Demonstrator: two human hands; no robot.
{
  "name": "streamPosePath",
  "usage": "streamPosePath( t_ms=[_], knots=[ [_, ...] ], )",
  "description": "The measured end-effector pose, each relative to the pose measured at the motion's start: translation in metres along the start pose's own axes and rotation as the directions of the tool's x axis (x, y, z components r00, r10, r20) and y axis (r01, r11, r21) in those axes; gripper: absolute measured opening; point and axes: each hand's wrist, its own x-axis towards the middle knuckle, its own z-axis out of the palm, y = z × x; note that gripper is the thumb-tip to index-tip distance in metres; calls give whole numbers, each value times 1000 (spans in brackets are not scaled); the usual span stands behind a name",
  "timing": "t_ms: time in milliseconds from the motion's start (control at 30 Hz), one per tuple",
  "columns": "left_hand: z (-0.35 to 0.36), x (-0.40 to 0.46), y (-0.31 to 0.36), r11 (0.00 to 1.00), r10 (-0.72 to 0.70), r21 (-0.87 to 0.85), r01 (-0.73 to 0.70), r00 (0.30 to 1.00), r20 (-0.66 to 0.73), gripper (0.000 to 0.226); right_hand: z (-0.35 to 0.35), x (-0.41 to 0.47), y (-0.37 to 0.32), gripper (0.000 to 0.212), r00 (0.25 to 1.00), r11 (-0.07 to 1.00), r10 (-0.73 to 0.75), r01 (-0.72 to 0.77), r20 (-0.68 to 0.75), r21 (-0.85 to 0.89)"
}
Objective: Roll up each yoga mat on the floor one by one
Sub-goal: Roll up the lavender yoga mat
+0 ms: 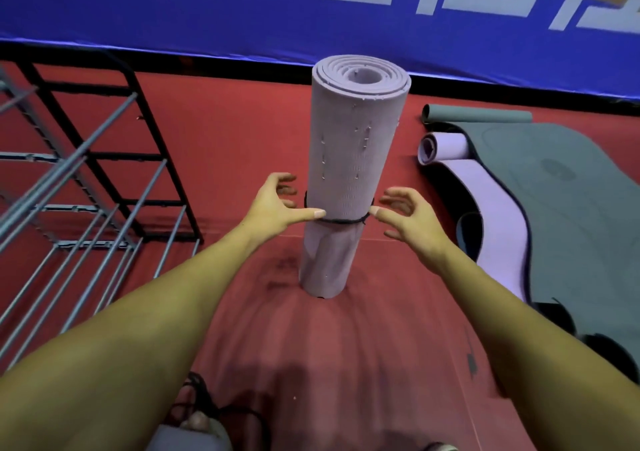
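Note:
A rolled lilac yoga mat (349,160) stands upright on the red floor in the middle of the view. A black elastic band (341,221) circles it below the middle. My left hand (277,205) is at the roll's left side, thumb tip touching the mat just above the band, fingers spread. My right hand (405,218) is at the right side, thumb tip at the band, fingers loosely curved and holding nothing. To the right lies a grey-and-lilac mat (540,201), mostly unrolled, with one end curled.
A black and grey metal rack (86,180) stands at the left. A rolled grey mat (478,115) lies by the blue banner wall (311,11) at the back right. Black cords (207,402) lie near my feet at the bottom.

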Motion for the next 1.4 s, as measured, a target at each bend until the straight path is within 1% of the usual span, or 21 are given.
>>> streamPosePath(
  t_ms=[67, 100, 133, 200, 267, 333, 433, 533, 667, 800, 933, 1167, 1267, 1400],
  knots=[
    [5, 0, 10, 999, 21, -44, -18, 998, 54, 127, 4, 3, -10, 78, 996, 997, -81, 81, 24, -7],
    [9, 2, 16, 997, 33, -72, -27, 996, 84, 132, 7, 5, -14, 86, 991, 992, -126, 126, 54, 1],
    [14, 3, 22, 994, 46, -100, -35, 993, 111, 134, 11, 7, -17, 90, 984, 987, -160, 160, 77, 11],
    [24, 6, 30, 991, 62, -124, -47, 991, 118, 130, 17, 10, -19, 91, 979, 982, -188, 187, 74, 25],
    [26, 8, 32, 993, 73, -102, -65, 994, 76, 120, 21, 12, -19, 92, 980, 981, -193, 193, 47, 8],
    [22, 9, 28, 995, 84, -62, -80, 994, 65, 112, 22, 14, -17, 92, 977, 976, -212, 213, 31, -32],
    [20, 9, 16, 994, 99, -62, -92, 988, 122, 117, 23, 18, -17, 89, 973, 972, -228, 229, 26, -59],
    [26, 7, 4, 994, 77, -90, -63, 984, 163, 126, 22, 20, -22, 89, 971, 969, -237, 238, 32, -65],
    [35, 8, 1, 996, 49, -84, -37, 988, 149, 133, 24, 17, -24, 93, 972, 971, -234, 235, 38, -39],
    [40, 4, 6, 993, 41, -116, -28, 993, 110, 138, 32, 10, -15, 101, 974, 971, -226, 228, 30, -77],
    [42, -2, 7, 989, 45, -143, -33, 995, 85, 133, 33, 7, -20, 101, 973, 967, -231, 232, 21, -106],
    [31, -5, 18, 987, 58, -150, -52, 998, 39, 122, 39, -5, -31, 101, 965, 961, -256, 248, -52, -118],
    [22, -7, 36, 985, 85, -153, -82, 996, 16, 119, 42, -11, -49, 100, 954, 953, -288, 278, -81, -117],
    [0, -13, 71, 979, 147, -140, -147, 989, -9, 111, 40, -22, -89, 96, 928, 929, -359, 345, -101, -137]
  ],
)
